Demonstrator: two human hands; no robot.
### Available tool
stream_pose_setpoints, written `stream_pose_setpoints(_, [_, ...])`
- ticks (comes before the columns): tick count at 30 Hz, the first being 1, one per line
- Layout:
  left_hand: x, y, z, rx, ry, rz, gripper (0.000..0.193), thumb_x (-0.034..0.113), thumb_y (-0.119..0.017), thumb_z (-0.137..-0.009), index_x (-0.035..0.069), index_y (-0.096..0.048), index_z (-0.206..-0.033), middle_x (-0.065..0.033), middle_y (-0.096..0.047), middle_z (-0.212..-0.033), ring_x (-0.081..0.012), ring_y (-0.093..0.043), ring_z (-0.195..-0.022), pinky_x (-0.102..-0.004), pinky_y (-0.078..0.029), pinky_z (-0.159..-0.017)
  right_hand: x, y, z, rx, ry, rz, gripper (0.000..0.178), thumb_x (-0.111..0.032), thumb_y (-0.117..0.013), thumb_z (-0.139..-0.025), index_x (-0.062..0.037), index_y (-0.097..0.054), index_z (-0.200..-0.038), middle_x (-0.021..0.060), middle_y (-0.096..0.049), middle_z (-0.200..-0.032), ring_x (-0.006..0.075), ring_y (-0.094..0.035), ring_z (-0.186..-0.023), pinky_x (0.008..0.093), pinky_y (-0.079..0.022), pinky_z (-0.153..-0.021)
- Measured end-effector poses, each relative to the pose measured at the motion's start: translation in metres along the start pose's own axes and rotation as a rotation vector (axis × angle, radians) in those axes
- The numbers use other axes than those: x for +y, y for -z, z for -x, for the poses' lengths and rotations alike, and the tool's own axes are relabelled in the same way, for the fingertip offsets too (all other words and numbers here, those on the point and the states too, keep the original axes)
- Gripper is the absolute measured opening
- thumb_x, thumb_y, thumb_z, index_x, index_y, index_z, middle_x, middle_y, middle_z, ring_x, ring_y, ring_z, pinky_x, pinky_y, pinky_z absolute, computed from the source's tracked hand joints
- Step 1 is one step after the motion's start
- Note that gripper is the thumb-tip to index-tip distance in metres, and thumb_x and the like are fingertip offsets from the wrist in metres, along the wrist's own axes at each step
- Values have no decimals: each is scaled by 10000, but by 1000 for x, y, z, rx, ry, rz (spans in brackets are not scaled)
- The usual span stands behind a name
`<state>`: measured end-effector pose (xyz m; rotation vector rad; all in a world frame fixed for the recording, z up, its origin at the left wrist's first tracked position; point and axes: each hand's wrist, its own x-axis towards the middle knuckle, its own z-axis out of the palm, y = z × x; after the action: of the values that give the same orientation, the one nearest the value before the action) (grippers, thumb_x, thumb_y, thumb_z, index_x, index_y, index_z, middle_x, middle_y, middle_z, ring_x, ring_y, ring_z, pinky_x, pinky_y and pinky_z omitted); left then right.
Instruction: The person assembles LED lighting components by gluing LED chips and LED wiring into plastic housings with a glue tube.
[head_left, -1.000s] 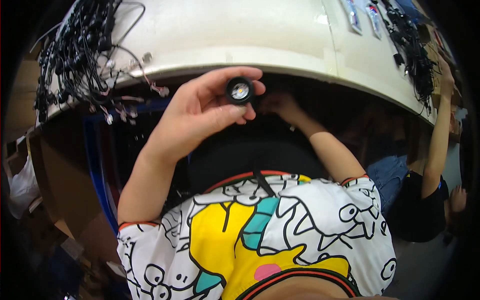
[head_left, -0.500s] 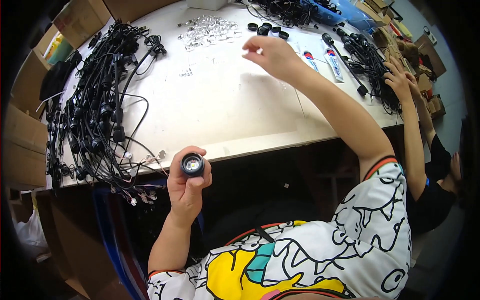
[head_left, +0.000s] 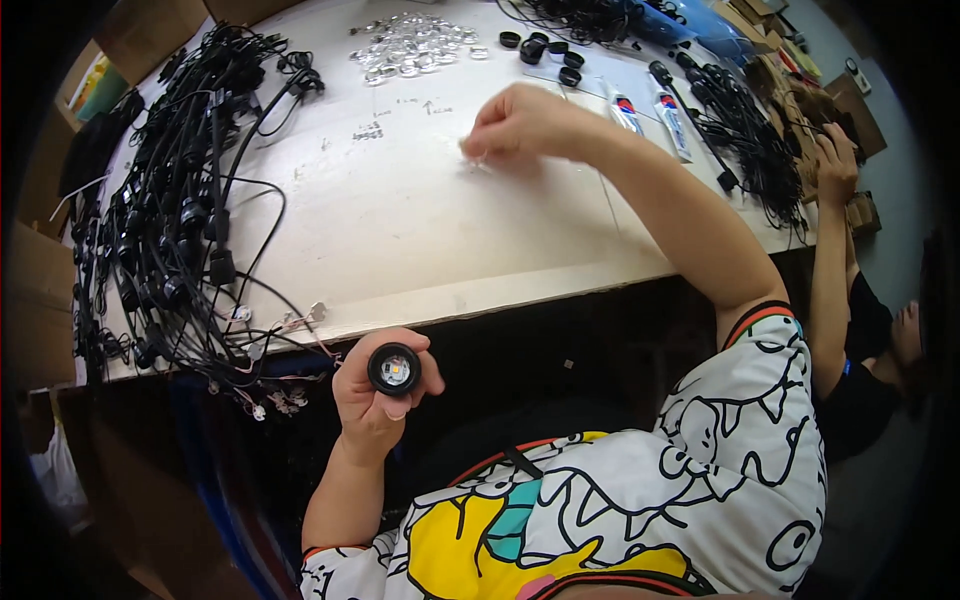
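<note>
My left hand (head_left: 372, 405) is wrapped round a round black lamp housing (head_left: 374, 374), held just off the table's front edge. Its open end faces up and shows a small yellow LED chip inside. Over the middle of the table is my right hand (head_left: 520, 125), thumb and fingers pinched together. A small clear glint shows at the fingertips, too blurred to name. Beyond that hand lies a pile of clear glass-like lenses (head_left: 415, 45). Several black rings (head_left: 570, 76) sit to the right of the pile.
Tangled black cables with connectors (head_left: 190, 200) cover the table's left side, their wire ends hanging over the front edge. At the right lie two tubes (head_left: 672, 128) and more black cables (head_left: 745, 130). A co-worker's hand (head_left: 836, 165) is beyond them. Cardboard boxes (head_left: 45, 270) stand at the left.
My right hand has moved left and nearer, down toward the tabletop. My left hand has dropped slightly with the lamp housing. The co-worker's hand has moved right, off the cables.
</note>
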<state>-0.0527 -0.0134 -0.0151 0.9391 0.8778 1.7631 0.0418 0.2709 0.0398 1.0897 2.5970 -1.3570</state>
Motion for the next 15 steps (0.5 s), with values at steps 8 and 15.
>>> stream_pose_setpoints(8, [-14,-9,-7,-80,-58,-34,366,115,-503,-836,-37,-395,-1152,-53,-504,-746,-82,-438,-652,-184,-343,-581,6,-28,42,372,246,312,284,-288,-663,-743,-77,-643,-931,9,-568,-729,94,-490,-636,236,-413,-588])
stream_pose_setpoints(15, [-20,-9,-1,-30,2,-65,369,237,-593,-815,-10,-503,-1073,-29,-555,-710,-51,-474,-606,-166,-356,-525,15,-28,27,363,249,259,263,-264,-654,-762,-71,-643,-939,11,-547,-724,99,-478,-638,222,-398,-569])
